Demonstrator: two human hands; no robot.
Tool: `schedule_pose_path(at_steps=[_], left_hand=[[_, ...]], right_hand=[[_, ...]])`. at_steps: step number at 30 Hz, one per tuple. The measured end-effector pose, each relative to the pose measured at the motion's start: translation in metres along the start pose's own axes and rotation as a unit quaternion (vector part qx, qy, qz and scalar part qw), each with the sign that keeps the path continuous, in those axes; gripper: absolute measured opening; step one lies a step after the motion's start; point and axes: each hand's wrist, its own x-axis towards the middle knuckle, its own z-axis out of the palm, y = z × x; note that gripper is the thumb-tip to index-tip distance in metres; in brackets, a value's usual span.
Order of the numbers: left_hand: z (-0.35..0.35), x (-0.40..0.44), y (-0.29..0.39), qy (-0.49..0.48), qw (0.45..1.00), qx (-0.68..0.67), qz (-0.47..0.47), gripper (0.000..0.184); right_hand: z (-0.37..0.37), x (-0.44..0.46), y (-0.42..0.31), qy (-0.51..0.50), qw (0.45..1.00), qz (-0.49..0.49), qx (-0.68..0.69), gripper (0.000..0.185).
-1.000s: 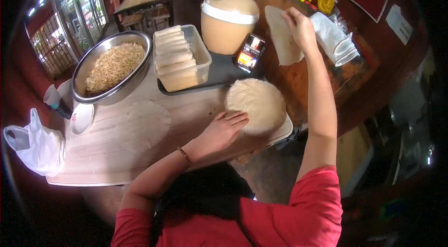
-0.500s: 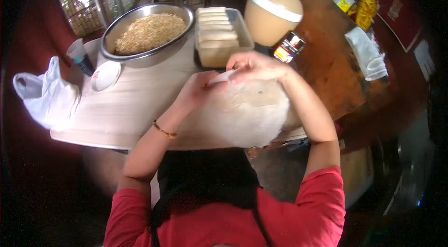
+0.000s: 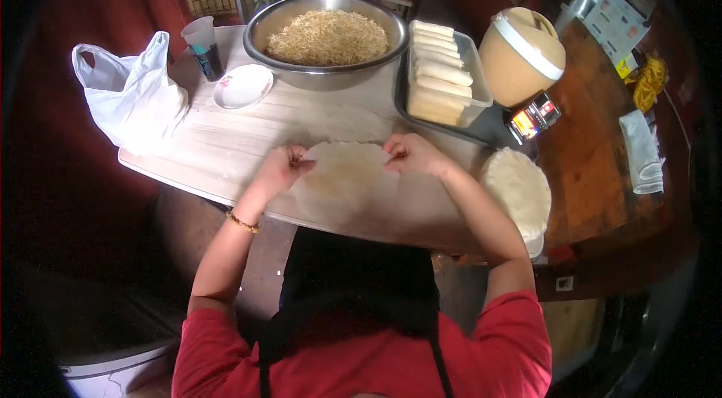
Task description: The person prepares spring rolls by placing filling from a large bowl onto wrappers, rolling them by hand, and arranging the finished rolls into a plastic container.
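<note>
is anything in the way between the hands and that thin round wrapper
Nothing visible: the left hand and right hand both hold the wrapper by its edge, one at each side. The metal bowl stands beyond it, and the wrapper stack sits off to the right.

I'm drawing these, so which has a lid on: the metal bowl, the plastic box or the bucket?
The tan bucket, right of the plastic box. Its lid covers it, while the metal bowl and the plastic box are open on top.
</note>
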Motion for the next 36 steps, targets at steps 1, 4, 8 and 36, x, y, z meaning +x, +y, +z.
schedule_pose_path(at_steps=[1, 4, 8, 36], left_hand=[[-0.001, 0.002, 0.0, 0.001, 1.0, -0.002, 0.0, 0.015], [-0.003, 0.005, 0.013, -0.001, 1.0, 0.023, -0.009, 0.016], [-0.001, 0.015, 0.001, 0.016, 0.999, 0.032, 0.003, 0.017], [-0.014, 0.091, -0.025, 0.179, 0.941, 0.224, 0.181, 0.03]], right_hand=[[-0.002, -0.001, -0.005, 0.006, 1.0, 0.013, -0.009, 0.033], [-0.009, 0.003, -0.01, 0.008, 0.999, 0.046, -0.011, 0.032], [-0.016, 0.008, -0.01, 0.008, 0.999, 0.032, -0.043, 0.032], [-0.079, 0.308, -0.072, -0.205, 0.872, 0.167, -0.412, 0.066]])
